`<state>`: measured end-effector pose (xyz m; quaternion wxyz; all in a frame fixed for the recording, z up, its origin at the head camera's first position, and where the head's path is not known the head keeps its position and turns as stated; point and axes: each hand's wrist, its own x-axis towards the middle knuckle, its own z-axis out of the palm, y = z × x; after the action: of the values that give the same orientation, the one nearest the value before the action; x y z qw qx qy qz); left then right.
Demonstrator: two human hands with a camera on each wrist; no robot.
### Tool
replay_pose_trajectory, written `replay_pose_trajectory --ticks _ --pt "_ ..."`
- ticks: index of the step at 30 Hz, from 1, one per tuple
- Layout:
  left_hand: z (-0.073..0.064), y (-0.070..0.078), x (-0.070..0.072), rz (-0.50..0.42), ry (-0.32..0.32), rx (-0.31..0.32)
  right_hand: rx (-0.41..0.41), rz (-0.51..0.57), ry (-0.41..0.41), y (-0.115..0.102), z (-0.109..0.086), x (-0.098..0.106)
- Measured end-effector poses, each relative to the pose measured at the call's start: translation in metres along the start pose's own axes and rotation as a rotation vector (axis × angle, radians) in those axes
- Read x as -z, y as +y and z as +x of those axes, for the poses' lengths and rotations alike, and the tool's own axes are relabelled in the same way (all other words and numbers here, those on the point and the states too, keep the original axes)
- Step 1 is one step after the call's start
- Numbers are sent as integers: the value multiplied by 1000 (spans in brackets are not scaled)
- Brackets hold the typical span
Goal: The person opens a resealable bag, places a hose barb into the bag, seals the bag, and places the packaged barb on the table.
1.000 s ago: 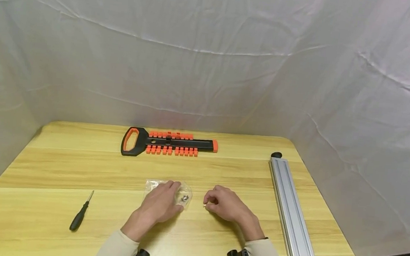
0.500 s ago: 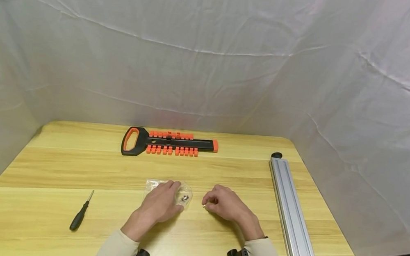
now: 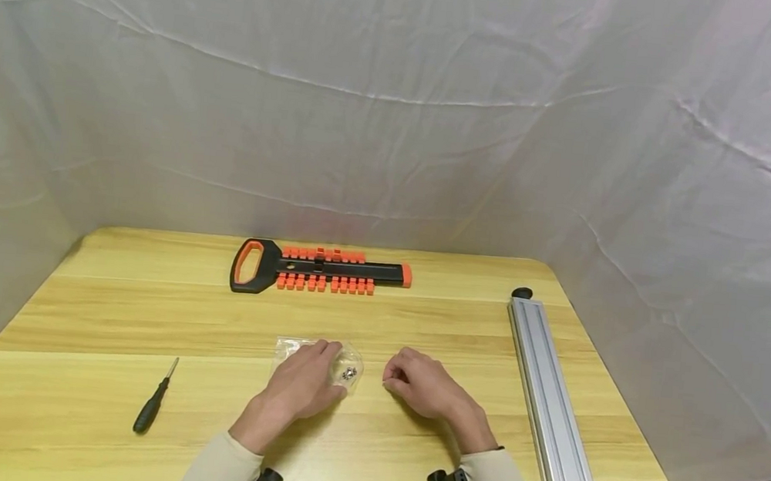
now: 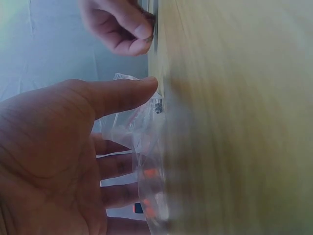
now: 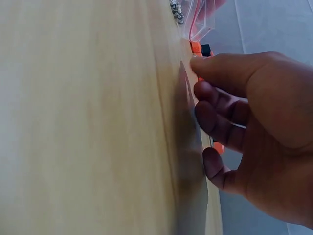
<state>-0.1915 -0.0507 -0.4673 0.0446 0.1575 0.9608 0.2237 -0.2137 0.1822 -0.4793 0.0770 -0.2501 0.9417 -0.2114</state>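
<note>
My left hand [image 3: 302, 382] rests over a clear plastic bag [image 3: 287, 347] at the middle of the table, fingers extended and thumb spread along its near side. Several small metal screws [image 3: 348, 374] lie inside the bag, just right of that hand. In the left wrist view the thumb reaches over the bag by the screws [image 4: 158, 105]. A little to the right, my right hand [image 3: 422, 383] pinches a small shiny piece between thumb and curled index finger, low over the wood. The fingers mostly hide it now. The right wrist view shows the other fingers [image 5: 220, 122] loosely curled.
A screwdriver [image 3: 151, 406] with a dark handle lies at the left. Toward the back is a black holder [image 3: 256, 268] with a loop handle and rows of orange clips. A long aluminium profile [image 3: 548, 395] lies at the right, a black knob [image 3: 522, 292] at its far end.
The bright bit that showed at my right fingertips earlier is now almost hidden behind them. Both hands have stayed nearly in place, and the left still rests on the bag.
</note>
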Motion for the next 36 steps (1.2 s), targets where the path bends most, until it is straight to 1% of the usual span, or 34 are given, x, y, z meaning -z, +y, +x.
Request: replay_pose_trajectory --ticks 4,8,11,21,25,32,36 --pt "0 0 1 4 0 -6 18 30 20 -4 4 0" --pt "0 0 1 10 1 -6 33 93 15 -11 10 1" --pt "0 0 1 13 2 -4 35 115 13 -17 15 0" --pt "0 0 0 25 19 -18 45 61 10 -32 32 -9" --pt "0 0 -1 25 11 -20 41 47 -2 -37 34 -11" --pt "1 -1 -1 23 16 -27 57 36 0 -42 35 -15" --pt "1 -1 0 26 21 -27 40 34 -10 -45 32 -16"
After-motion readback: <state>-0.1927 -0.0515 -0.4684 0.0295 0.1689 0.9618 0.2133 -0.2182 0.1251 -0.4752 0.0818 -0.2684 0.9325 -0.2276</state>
